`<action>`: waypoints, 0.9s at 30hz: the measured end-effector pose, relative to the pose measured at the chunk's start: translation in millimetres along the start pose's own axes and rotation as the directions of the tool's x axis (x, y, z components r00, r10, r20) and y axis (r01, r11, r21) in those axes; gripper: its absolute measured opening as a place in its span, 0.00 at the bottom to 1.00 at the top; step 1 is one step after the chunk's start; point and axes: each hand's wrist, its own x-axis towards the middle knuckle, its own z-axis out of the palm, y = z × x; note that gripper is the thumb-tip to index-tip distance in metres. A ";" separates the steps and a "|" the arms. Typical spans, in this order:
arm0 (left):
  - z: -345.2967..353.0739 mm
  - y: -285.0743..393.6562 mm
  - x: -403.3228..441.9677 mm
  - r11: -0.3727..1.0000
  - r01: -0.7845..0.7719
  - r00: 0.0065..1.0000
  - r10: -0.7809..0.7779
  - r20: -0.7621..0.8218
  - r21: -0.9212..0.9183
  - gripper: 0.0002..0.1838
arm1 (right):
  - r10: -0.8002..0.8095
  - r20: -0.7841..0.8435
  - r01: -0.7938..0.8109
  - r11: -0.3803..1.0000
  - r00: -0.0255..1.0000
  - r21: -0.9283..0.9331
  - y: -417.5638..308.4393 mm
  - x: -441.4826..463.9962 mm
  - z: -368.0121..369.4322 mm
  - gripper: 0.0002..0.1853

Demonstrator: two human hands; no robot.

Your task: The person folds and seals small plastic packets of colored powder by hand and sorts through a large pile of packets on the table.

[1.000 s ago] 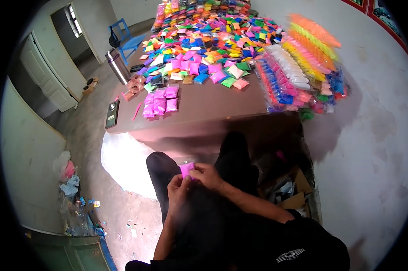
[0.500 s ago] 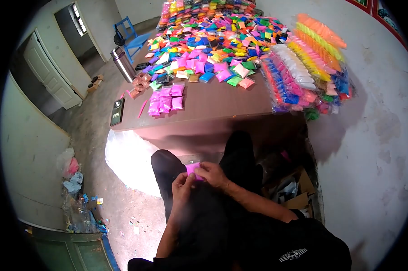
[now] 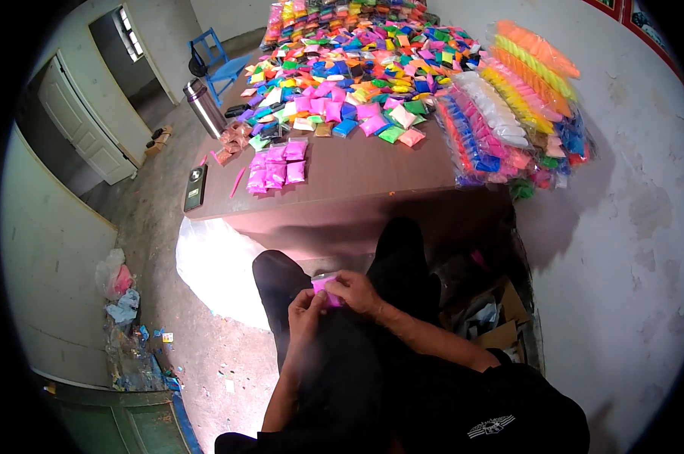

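Note:
A small clear packet with pink filling (image 3: 326,284) is held above my lap, between both hands. My left hand (image 3: 306,314) pinches its lower left part. My right hand (image 3: 356,293) grips it from the right, with the thumb and fingers over the pink surface. The packet's clear top edge points toward the table. On the table's near part, a small group of similar pink packets (image 3: 275,168) lies in rows. Behind them spreads a big heap of packets in many colours (image 3: 372,83).
The brown table (image 3: 357,172) stands before my knees. On it are a steel flask (image 3: 204,108), a black phone (image 3: 195,187), a pink strip (image 3: 237,180) and long bags of packets (image 3: 501,113). A white plastic bag (image 3: 217,265) sits below left, an open carton (image 3: 508,306) below right.
Both hands stay in nearly the same place, still holding the pink packet. Its clear top edge shows slightly more now. Nothing on the table has moved.

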 end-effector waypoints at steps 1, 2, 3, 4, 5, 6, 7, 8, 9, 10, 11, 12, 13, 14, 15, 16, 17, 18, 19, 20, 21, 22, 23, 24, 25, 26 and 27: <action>1.5 1.3 -0.3 0.999 0.034 0.999 -0.034 -0.014 -0.002 0.09 | -0.032 -0.033 0.031 0.999 0.999 -0.029 1.7 0.5 -0.4 0.15; 2.8 3.1 -0.5 0.998 0.068 0.997 -0.068 -0.027 -0.004 0.09 | -0.064 -0.065 0.061 0.996 0.996 -0.059 4.0 1.2 -1.1 0.14; 1.8 1.6 0.4 0.998 0.067 0.997 -0.067 -0.026 -0.003 0.09 | -0.065 -0.066 0.061 0.996 0.996 -0.058 7.4 2.4 -1.8 0.14; -0.3 -1.4 1.6 0.999 0.041 0.999 -0.042 -0.032 -0.007 0.09 | -0.070 -0.022 0.068 0.995 0.997 -0.069 10.6 3.3 -2.4 0.13; -1.8 -2.9 2.0 1.000 0.016 0.999 -0.016 -0.037 -0.012 0.09 | -0.074 0.023 0.075 0.994 0.997 -0.079 10.4 3.2 -2.4 0.13; -3.4 -4.5 1.9 1.000 0.017 0.999 -0.017 -0.037 -0.012 0.09 | -0.073 0.022 0.075 0.994 0.997 -0.079 10.4 2.8 -2.2 0.13; -5.2 -6.3 1.7 1.000 -0.014 1.000 0.013 -0.028 -0.009 0.09 | -0.077 0.027 0.079 0.993 0.997 -0.089 10.4 2.5 -1.7 0.12; -6.7 -7.7 1.7 0.999 -0.044 0.999 0.044 -0.019 -0.007 0.09 | -0.081 0.032 0.084 0.992 0.996 -0.099 9.9 2.2 -0.9 0.11; -7.9 -9.1 2.1 0.999 -0.044 0.999 0.044 -0.019 -0.007 0.09 | -0.081 0.032 0.083 0.992 0.996 -0.099 9.2 1.8 0.0 0.11; -8.8 -10.4 2.9 0.998 -0.063 0.998 0.063 -0.018 -0.011 0.09 | -0.070 0.041 0.073 0.995 0.997 -0.065 8.4 1.5 0.9 0.11; -9.0 -10.5 3.4 0.996 -0.082 0.996 0.082 -0.017 -0.015 0.09 | -0.060 0.050 0.062 0.998 0.997 -0.031 9.3 1.5 1.5 0.11; -8.8 -10.8 3.5 0.997 -0.082 0.996 0.082 -0.017 -0.015 0.09 | -0.060 0.049 0.062 0.998 0.997 -0.031 11.9 2.5 1.9 0.11; -8.3 -11.3 3.7 0.996 -0.083 0.996 0.083 -0.019 -0.012 0.09 | -0.046 0.025 0.046 0.999 0.999 -0.004 14.9 4.3 2.2 0.11; -7.5 -10.9 3.9 0.996 -0.085 0.996 0.084 -0.021 -0.010 0.09 | -0.030 0.001 0.030 0.999 1.000 0.024 15.2 5.1 2.7 0.11; -6.7 -10.4 4.1 0.996 -0.085 0.996 0.084 -0.021 -0.009 0.09 | -0.030 0.001 0.030 0.999 1.000 0.025 15.5 5.2 2.5 0.11; -5.7 -10.0 4.2 0.998 -0.056 0.998 0.056 -0.024 -0.004 0.09 | -0.035 -0.010 0.035 0.999 0.999 0.011 15.7 5.2 1.7 0.11; -3.6 -7.0 4.1 1.000 -0.028 0.999 0.028 -0.026 0.001 0.09 | -0.039 -0.022 0.039 0.999 0.999 -0.003 12.4 4.9 1.1 0.11; -1.9 -3.7 3.5 1.000 -0.028 0.999 0.028 -0.024 0.001 0.09 | -0.039 -0.024 0.039 0.999 0.999 -0.002 9.0 4.5 0.0 0.11; -0.5 -0.4 2.0 1.000 -0.021 0.999 0.021 -0.025 0.007 0.09 | -0.048 -0.015 0.048 0.998 0.999 -0.030 5.7 3.8 -1.6 0.11; 1.2 2.0 1.0 1.000 -0.014 1.000 0.015 -0.025 0.013 0.09 | -0.057 -0.006 0.057 0.997 0.998 -0.058 3.9 2.8 -2.8 0.11; 0.3 -0.5 1.9 1.000 -0.013 1.000 0.014 -0.022 0.013 0.09 | -0.057 -0.010 0.057 0.997 0.998 -0.058 4.6 2.7 -3.4 0.11; -2.5 -4.5 2.9 0.999 -0.036 0.999 0.036 -0.021 0.004 0.09 | -0.077 0.006 0.077 0.989 0.997 -0.124 5.7 3.0 -2.8 0.11; -3.1 -5.2 3.2 0.998 -0.059 0.998 0.059 -0.022 -0.006 0.10 | -0.096 0.023 0.099 0.977 0.995 -0.189 8.8 3.9 -2.3 0.11; -3.5 -5.8 3.3 0.998 -0.059 0.998 0.059 -0.019 -0.004 0.10 | -0.097 0.021 0.099 0.977 0.995 -0.188 13.3 5.1 -1.5 0.11; -4.0 -6.4 3.3 0.997 -0.078 0.997 0.078 -0.028 0.000 0.10 | -0.085 0.038 0.090 0.989 0.996 -0.120 17.3 6.2 -0.4 0.11; -3.5 -5.4 2.9 0.995 -0.096 0.995 0.096 -0.037 0.003 0.10 | -0.075 0.057 0.078 0.996 0.996 -0.051 13.6 5.6 1.4 0.11; -3.4 -4.2 2.4 0.996 -0.094 0.995 0.094 -0.036 0.004 0.10 | -0.074 0.056 0.077 0.996 0.996 -0.050 10.0 4.1 2.6 0.11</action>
